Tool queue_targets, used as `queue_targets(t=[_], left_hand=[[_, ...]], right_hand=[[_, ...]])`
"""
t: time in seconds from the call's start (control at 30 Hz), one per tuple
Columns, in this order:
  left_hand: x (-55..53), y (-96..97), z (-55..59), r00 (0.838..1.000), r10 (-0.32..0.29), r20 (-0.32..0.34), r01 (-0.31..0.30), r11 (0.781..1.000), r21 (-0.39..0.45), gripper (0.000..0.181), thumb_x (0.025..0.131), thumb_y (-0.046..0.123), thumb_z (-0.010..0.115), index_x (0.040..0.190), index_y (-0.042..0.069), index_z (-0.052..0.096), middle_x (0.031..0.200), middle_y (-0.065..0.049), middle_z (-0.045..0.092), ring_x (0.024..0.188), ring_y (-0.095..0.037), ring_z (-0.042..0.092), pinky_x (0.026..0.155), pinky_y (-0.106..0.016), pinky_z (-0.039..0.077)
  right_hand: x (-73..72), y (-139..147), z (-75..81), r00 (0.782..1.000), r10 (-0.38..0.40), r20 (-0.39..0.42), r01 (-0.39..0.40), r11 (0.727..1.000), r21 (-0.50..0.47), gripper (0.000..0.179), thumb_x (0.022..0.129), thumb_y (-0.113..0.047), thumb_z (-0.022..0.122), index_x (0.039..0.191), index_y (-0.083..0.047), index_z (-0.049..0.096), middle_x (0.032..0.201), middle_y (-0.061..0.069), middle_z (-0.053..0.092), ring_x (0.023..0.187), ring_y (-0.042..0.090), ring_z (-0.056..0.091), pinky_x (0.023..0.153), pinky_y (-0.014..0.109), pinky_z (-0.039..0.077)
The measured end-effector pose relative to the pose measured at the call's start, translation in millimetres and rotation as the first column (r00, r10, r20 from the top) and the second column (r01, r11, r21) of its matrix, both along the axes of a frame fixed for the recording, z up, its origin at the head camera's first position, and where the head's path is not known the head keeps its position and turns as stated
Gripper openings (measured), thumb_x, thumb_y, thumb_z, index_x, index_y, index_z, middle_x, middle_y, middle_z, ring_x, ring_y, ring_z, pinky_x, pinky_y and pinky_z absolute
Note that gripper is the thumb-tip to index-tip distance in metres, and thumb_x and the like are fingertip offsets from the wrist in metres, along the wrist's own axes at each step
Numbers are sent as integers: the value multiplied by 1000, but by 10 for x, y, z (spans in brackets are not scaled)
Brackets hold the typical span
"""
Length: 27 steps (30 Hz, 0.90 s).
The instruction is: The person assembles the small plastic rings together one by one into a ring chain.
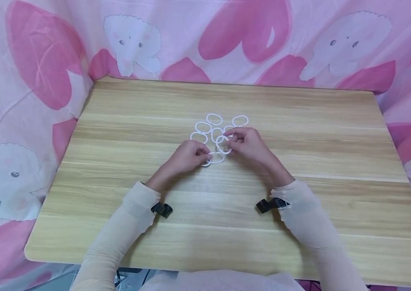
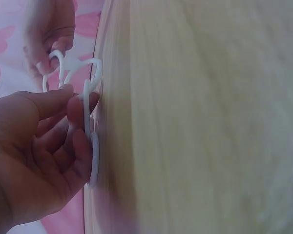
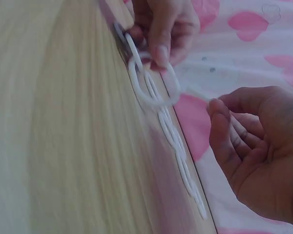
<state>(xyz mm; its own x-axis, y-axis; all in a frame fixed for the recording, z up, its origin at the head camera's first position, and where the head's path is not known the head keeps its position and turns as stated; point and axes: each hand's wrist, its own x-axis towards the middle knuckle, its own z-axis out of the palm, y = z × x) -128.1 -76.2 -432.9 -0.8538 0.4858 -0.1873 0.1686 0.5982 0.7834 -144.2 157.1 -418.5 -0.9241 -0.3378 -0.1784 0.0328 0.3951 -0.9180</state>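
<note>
Several white oval plastic links lie in a cluster on the wooden table, among them one link at the back. My left hand pinches a link between thumb and fingers. Overlapping it and tilted up is another link, which also shows as a raised loop beside the left thumb in the right wrist view. My right hand is right beside this loop. There its fingers are bent, thumb and index tips close together, with a gap to the loop and nothing visible between them.
The wooden table has a pink and white patterned cloth hanging behind it and at its sides. Black wrist cameras sit on both sleeves, one by the left sleeve and one by the right sleeve.
</note>
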Motion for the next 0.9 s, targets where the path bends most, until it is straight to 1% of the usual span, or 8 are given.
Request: queue_targets(t=[0.07,0.13,0.3,0.43,0.53,0.67,0.83,0.9], left_hand=[[-1,7,-7,1000,0,-21,0,1000,-11,13,96,16,69,96,7,78,85,-5,78,76,-12,68,72,-24,53],[0,10,-10,1000,5,-27,-5,1000,-12,12,95,17,70,95,8,78,84,-5,78,75,-12,68,70,-24,53],[2,15,-14,1000,11,-24,-11,1000,8,11,95,15,70,93,7,78,82,-5,77,71,-12,66,66,-22,51],[6,16,-11,1000,9,-24,-9,1000,17,10,94,14,71,91,6,78,81,-6,76,70,-11,65,65,-22,50],[4,14,-8,1000,6,-28,-5,1000,19,9,93,13,72,90,6,78,81,-7,76,69,-12,64,66,-22,50],[1,-9,1,1000,-2,-27,3,1000,7,10,92,15,73,90,7,78,81,-6,76,70,-12,63,68,-23,49],[4,-99,23,1000,-6,-4,6,999,-33,11,94,17,72,93,8,78,82,-4,75,74,-12,64,72,-25,50],[0,-136,28,1000,-7,4,7,999,-43,11,94,17,71,95,8,78,83,-5,75,76,-13,65,74,-26,51]], right_hand=[[8,-51,0,1000,-5,-2,5,1000,-5,31,92,2,64,123,5,67,91,31,72,64,14,69,63,26,59],[14,-83,-6,1000,-4,-3,4,1000,2,31,91,3,64,122,5,67,90,30,72,62,12,68,61,24,57],[17,-118,-38,1000,-2,-5,2,1000,30,32,90,4,62,121,4,68,88,27,73,61,12,67,59,21,55],[39,-133,-37,1000,3,2,-3,999,53,31,89,4,62,119,4,69,86,24,74,60,12,67,57,21,54],[54,-130,-50,1000,9,27,-11,998,61,31,90,4,62,120,5,69,87,24,74,60,12,67,57,22,55],[53,-94,-97,998,29,58,-32,998,52,30,92,5,62,122,7,67,92,27,74,62,11,67,61,23,58],[45,-28,-135,996,62,64,-66,996,53,30,93,5,61,122,7,66,96,30,73,66,8,65,63,22,57],[43,-17,-145,994,91,68,-94,994,52,29,93,5,61,122,8,66,97,30,73,68,7,65,64,21,57]])
